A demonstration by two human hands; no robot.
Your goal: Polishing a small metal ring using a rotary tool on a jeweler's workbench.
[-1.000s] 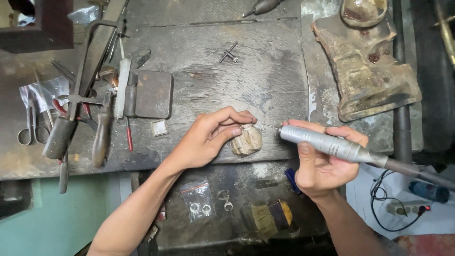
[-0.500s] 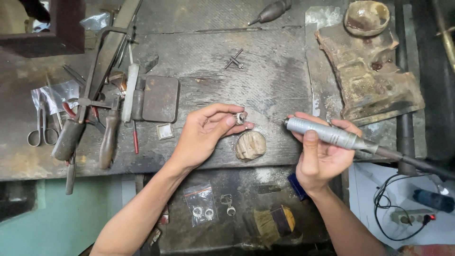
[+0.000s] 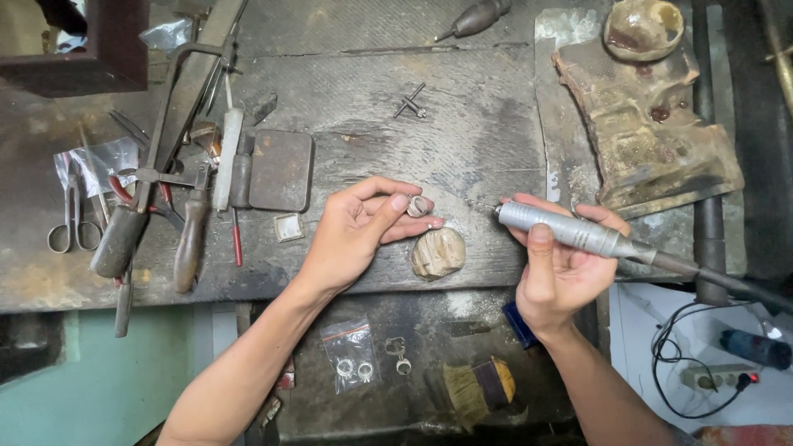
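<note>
1. Above the worn, dark workbench (image 3: 496, 149), near its front edge: left hand (image 3: 355, 231) with a small silver ring (image 3: 418, 206) pinched between thumb and fingertips, fingers closed on it.
2. Ring pale metal, small, rounded band; finer detail too small to tell.
3. Held at the very tips of the fingers, past the palm, on the side toward the other hand and just above a rounded tan wooden peg (image 3: 439, 252) at the bench edge.
4. Right hand (image 3: 562, 268) wrapped around a grey metal rotary handpiece (image 3: 570, 233), fingers curled over it, thumb lying across the barrel, grip shut tight.
5. Handpiece a long ribbed cylinder; long axis nearly level, tilted a little down toward the right; thin bit at its left end pointing at the ring, close to it but apart.
6. Dark flexible shaft (image 3: 727, 281) running from its rear, out past the palm to the right.
7. Left of the hands: a flat dark metal block (image 3: 281, 169), a small square white piece (image 3: 289, 227), pliers (image 3: 194, 231) and scissors (image 3: 70, 223) among other tools.
8. Upper right: a lumpy brown block (image 3: 652, 140).
9. Below the bench edge: a clear bag with rings (image 3: 351, 355) and a small brush (image 3: 479, 388).
</note>
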